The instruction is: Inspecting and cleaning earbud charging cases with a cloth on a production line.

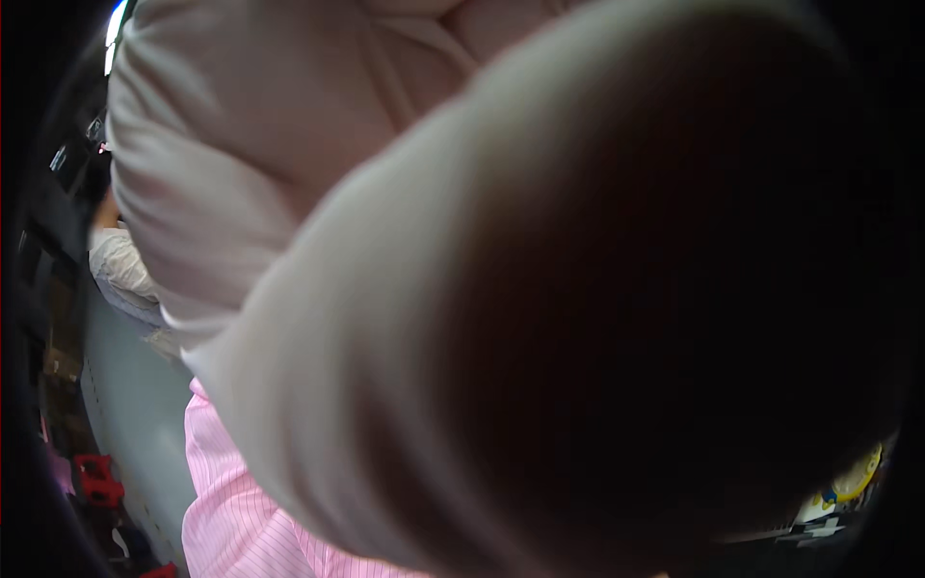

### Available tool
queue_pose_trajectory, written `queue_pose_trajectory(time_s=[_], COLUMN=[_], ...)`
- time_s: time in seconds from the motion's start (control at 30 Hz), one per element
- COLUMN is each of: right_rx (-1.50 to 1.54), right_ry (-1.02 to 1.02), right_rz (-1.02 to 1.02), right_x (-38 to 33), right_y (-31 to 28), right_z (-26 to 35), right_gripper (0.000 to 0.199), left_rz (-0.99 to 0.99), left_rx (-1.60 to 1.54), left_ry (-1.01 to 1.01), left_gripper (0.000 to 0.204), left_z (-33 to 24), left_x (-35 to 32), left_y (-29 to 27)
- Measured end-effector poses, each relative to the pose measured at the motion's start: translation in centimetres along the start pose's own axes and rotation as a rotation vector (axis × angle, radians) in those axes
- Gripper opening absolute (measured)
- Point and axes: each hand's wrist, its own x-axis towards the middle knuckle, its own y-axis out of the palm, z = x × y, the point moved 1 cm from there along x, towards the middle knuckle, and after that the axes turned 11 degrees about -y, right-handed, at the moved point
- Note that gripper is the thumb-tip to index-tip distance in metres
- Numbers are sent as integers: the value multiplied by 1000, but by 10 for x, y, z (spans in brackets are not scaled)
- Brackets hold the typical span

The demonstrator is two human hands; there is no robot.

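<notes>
A light beige sleeve (318, 328), bent and very close, fills most of the head view. Its right part sinks into deep shadow. Behind it, at the upper left, is beige clothing (260, 87) with soft folds. Whose arm this is, I cannot tell. Pink striped cloth (226, 491) hangs below the sleeve at the lower left. Neither my left hand nor my right hand shows, so what they hold or touch is hidden.
Grey floor (145, 395) runs along the left side. A person in a pale top (123, 265) is partly visible there. Lower down lies a red object (98, 480). At the lower right rim, a yellow round-edged thing (859, 477) peeks out beside white pieces.
</notes>
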Motion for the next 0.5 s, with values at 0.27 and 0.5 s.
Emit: queue_pose_trajectory(time_s=[0.27, 0.5], right_rx=[-82, -241], right_ry=[147, 110], right_rz=[-101, -112], right_x=[-34, -34], right_y=[92, 107], right_z=[28, 20], right_gripper=[36, 39], left_rz=[-24, 100], left_rx=[-201, 919], left_ry=[17, -455], left_gripper=[51, 62], left_z=[46, 306], left_x=[13, -19], left_y=[-6, -83])
